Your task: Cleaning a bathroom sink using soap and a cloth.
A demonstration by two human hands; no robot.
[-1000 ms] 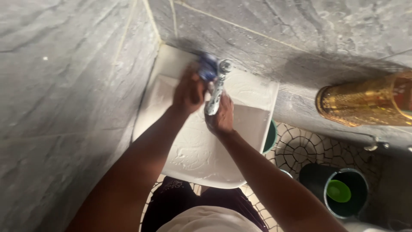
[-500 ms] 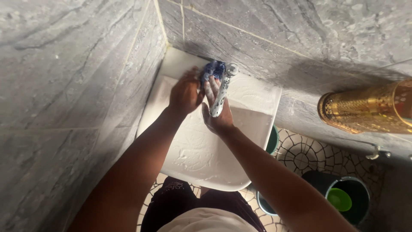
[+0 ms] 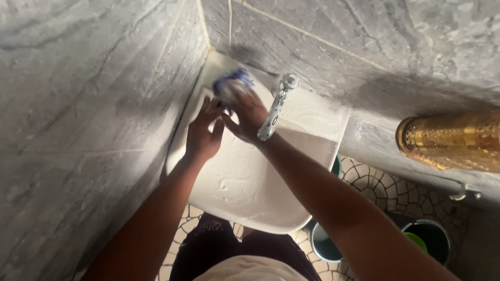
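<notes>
fingers of the right hand [image 3: 249, 115] clamp a blue-and-white cloth [image 3: 229, 83] beside the chrome tap [image 3: 275, 110]. left hand [image 3: 204, 135], fingers apart, rests on the white ceramic basin [image 3: 250, 187].

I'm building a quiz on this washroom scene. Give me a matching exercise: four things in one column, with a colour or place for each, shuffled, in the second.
1. white ceramic basin
2. chrome tap
3. blue and white cloth
4. gold patterned metal cylinder

A. in the right hand
B. far right, by the wall
C. in the wall corner
D. over the basin

Pairs: 1-C, 2-D, 3-A, 4-B
</notes>
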